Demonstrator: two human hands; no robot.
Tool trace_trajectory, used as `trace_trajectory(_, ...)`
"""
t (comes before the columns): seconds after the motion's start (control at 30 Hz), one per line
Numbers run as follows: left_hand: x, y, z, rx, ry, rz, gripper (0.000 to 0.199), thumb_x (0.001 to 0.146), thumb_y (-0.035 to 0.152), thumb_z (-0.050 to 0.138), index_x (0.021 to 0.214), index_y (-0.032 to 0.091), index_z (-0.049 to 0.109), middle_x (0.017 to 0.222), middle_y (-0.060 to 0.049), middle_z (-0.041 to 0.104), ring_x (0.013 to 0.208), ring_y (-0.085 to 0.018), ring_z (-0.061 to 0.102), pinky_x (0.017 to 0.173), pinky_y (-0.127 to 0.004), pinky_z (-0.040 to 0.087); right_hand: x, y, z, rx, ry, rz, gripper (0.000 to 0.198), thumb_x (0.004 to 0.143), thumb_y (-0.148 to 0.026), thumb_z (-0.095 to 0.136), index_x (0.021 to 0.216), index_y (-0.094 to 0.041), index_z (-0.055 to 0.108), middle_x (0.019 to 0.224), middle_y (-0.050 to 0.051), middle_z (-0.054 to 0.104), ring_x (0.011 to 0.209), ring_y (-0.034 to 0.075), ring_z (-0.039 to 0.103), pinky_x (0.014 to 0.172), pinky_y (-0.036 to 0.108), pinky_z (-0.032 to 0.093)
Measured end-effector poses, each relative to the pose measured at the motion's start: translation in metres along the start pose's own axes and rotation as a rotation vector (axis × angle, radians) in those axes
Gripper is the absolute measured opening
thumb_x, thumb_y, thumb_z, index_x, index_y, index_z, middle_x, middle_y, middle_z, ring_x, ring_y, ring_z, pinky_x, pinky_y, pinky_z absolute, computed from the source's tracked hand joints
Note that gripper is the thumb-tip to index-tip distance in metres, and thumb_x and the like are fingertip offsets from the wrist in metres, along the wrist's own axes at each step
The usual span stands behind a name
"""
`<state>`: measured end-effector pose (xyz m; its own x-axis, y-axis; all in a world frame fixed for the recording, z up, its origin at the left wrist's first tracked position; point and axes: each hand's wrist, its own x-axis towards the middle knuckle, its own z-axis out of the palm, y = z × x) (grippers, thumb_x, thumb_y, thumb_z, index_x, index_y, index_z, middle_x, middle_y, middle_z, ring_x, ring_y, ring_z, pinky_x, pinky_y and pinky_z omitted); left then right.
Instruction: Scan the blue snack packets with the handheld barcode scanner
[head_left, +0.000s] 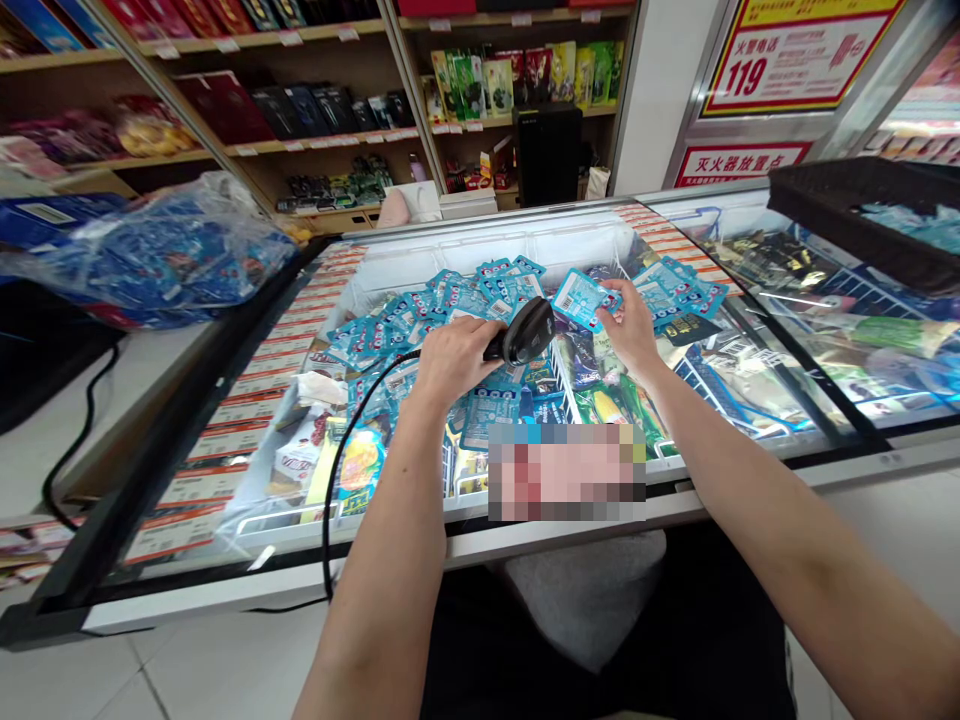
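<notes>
My left hand (459, 360) is wrapped round the handle of a black barcode scanner (529, 332), whose head points right. In my right hand (631, 330) is a blue packet (585, 298), pinched at its right edge with a white barcode label facing up. The scanner head is just left of the packet, a small gap apart. Many similar blue packets (457, 298) lie in a loose pile on the glass top behind and left of the scanner. A second pile of blue packets (679, 290) lies beyond my right hand.
Beneath the glass of the chest freezer (480, 545) are bagged foods and wire baskets. The scanner's black cable (330, 480) hangs over the front edge. A clear plastic bag of blue packs (172, 250) sits at left, a black tray (862, 215) at right. Stocked shelves (322, 140) stand behind.
</notes>
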<state>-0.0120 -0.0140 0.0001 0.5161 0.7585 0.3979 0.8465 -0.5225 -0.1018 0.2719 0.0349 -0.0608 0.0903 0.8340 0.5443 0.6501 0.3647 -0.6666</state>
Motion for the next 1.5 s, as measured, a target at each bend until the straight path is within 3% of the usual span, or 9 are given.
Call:
trace_trajectory(0.37, 0.0, 0.0, 0.002, 0.018, 0.005, -0.002, 0.034, 0.084, 0.038, 0.052, 0.114, 0.023, 0.059, 0.102, -0.007, 0.068, 0.101, -0.025, 0.061, 0.073, -0.033, 0.043, -0.001, -0.005, -0.003, -0.062, -0.006, 0.003, 0.038, 0.09, -0.043, 0.041, 0.122, -0.023, 0.046, 0.111, 0.008, 0.063, 0.08, 0.022, 0.06, 0.078, 0.039, 0.05)
trace_trajectory(0.53, -0.002, -0.004, 0.003, 0.055, 0.015, -0.11, 0.037, 0.083, 0.037, 0.053, 0.116, 0.022, 0.059, 0.103, -0.009, 0.067, 0.101, -0.027, 0.06, 0.075, -0.035, 0.043, 0.004, -0.002, -0.016, -0.168, 0.064, 0.065, 0.04, 0.091, -0.037, 0.038, 0.127, -0.021, 0.042, 0.111, 0.01, 0.062, 0.079, 0.022, 0.061, 0.081, 0.04, 0.049)
trace_trajectory(0.73, -0.005, -0.01, 0.006, 0.097, 0.027, -0.212, 0.039, 0.08, 0.037, 0.057, 0.116, 0.023, 0.059, 0.102, -0.009, 0.067, 0.1, -0.029, 0.06, 0.075, -0.036, 0.042, 0.007, 0.012, -0.029, -0.385, 0.095, 0.196, 0.041, 0.091, -0.034, 0.036, 0.129, -0.019, 0.044, 0.097, 0.012, 0.064, 0.087, 0.027, 0.059, 0.083, 0.044, 0.045)
trace_trajectory(0.97, -0.005, -0.011, 0.005, 0.103, 0.037, -0.243, 0.038, 0.08, 0.037, 0.058, 0.116, 0.025, 0.06, 0.102, -0.008, 0.068, 0.1, -0.028, 0.06, 0.075, -0.035, 0.042, 0.0, 0.004, -0.032, -0.602, 0.207, 0.073, 0.033, 0.089, -0.035, 0.044, 0.113, -0.021, 0.062, 0.123, 0.013, 0.053, 0.115, 0.032, 0.042, 0.093, 0.046, 0.036)
trace_trajectory(1.03, -0.005, -0.01, 0.004, 0.093, 0.03, -0.252, 0.038, 0.08, 0.037, 0.057, 0.116, 0.025, 0.059, 0.103, -0.008, 0.068, 0.101, -0.028, 0.059, 0.076, -0.036, 0.042, -0.003, -0.002, -0.031, -0.616, 0.146, 0.019, 0.032, 0.09, -0.035, 0.045, 0.112, -0.023, 0.064, 0.124, 0.012, 0.053, 0.114, 0.031, 0.041, 0.092, 0.047, 0.035)
trace_trajectory(1.13, -0.005, -0.01, 0.003, 0.087, 0.024, -0.262, 0.039, 0.08, 0.037, 0.057, 0.117, 0.025, 0.059, 0.105, -0.008, 0.067, 0.102, -0.028, 0.059, 0.077, -0.035, 0.042, -0.006, -0.007, -0.026, -0.615, -0.057, -0.085, 0.029, 0.09, -0.036, 0.047, 0.105, -0.025, 0.069, 0.119, 0.01, 0.057, 0.11, 0.03, 0.043, 0.091, 0.046, 0.033)
trace_trajectory(1.23, -0.005, -0.01, 0.003, 0.091, 0.029, -0.268, 0.039, 0.08, 0.038, 0.057, 0.117, 0.025, 0.059, 0.105, -0.008, 0.067, 0.103, -0.028, 0.059, 0.076, -0.035, 0.043, -0.006, -0.004, -0.022, -0.627, -0.152, -0.102, 0.027, 0.089, -0.033, 0.049, 0.102, -0.027, 0.071, 0.118, 0.007, 0.06, 0.108, 0.029, 0.045, 0.09, 0.046, 0.032)
trace_trajectory(1.5, -0.006, -0.012, 0.006, 0.082, 0.07, -0.305, 0.038, 0.082, 0.04, 0.054, 0.115, 0.023, 0.06, 0.106, -0.009, 0.068, 0.104, -0.028, 0.059, 0.078, -0.035, 0.044, -0.006, 0.009, -0.023, -0.627, -0.024, -0.08, 0.032, 0.09, -0.035, 0.043, 0.103, -0.023, 0.071, 0.121, 0.011, 0.059, 0.111, 0.033, 0.045, 0.093, 0.056, 0.031)
